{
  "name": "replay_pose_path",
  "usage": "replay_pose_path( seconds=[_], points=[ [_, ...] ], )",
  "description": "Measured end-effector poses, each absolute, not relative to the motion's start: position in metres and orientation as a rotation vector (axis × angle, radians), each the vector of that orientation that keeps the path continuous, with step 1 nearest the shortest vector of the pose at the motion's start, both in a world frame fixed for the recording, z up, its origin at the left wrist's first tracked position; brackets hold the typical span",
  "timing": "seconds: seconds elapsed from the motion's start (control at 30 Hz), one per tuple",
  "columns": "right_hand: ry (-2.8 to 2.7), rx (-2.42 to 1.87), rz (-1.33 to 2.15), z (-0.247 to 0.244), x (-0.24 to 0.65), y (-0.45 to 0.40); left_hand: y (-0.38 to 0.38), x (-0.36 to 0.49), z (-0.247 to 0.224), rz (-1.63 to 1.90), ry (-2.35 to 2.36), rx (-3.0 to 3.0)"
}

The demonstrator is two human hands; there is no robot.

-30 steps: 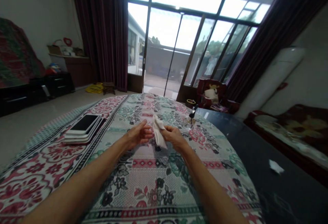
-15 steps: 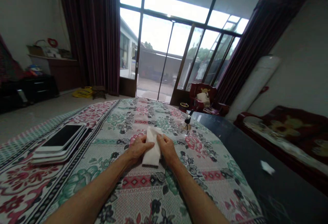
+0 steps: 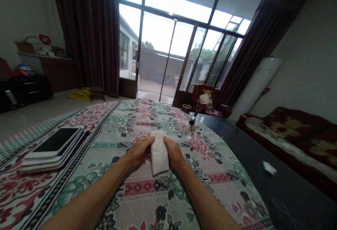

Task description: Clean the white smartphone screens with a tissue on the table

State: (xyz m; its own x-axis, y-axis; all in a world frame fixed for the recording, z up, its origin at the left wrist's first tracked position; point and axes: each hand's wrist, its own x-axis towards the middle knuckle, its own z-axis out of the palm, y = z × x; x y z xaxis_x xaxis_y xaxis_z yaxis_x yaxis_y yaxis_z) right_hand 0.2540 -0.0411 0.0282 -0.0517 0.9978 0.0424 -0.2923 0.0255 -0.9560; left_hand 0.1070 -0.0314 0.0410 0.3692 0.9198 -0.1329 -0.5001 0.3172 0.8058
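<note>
A folded white tissue [image 3: 159, 154], an upright oblong in shape, is over the middle of the flowered tablecloth [image 3: 147, 202]. My left hand [image 3: 142, 149] is closed on its left edge, thumb near the upper corner. At the right edge, my right hand [image 3: 173, 151] grips it the same way. The fingers of both hands are partly hidden behind and beside it. Whether anything is wrapped inside cannot be seen. Beyond my right hand stands a small clear container [image 3: 189, 129] with a dark brush-like thing [image 3: 193, 119] leaning up from it.
To the left lies a stack of several phones [image 3: 56, 144], the top one white with a dark screen. A black table [image 3: 252, 152] adjoins on the right, bearing a crumpled white scrap [image 3: 269, 168]. Wooden seats [image 3: 289, 124] and a glass door [image 3: 158, 58] lie beyond.
My hands have shifted apart to the tissue's two edges, and the thumbs no longer lie across its face. The tissue now shows broader and flatter. The view has turned slightly right.
</note>
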Motion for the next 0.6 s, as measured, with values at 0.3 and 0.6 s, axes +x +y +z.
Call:
replay_pose_path(
  seconds=[0.3, 0.6],
  points=[
    [-0.973, -0.925, 1.262, 0.027, 0.257, -0.036, -0.027, 0.107, 0.026, 0.965, 0.696, 0.776],
    [-0.835, -0.902, 1.217, 0.03, 0.259, -0.032, -0.035, 0.118, 0.042, 0.999, 0.733, 0.663]
  ],
)
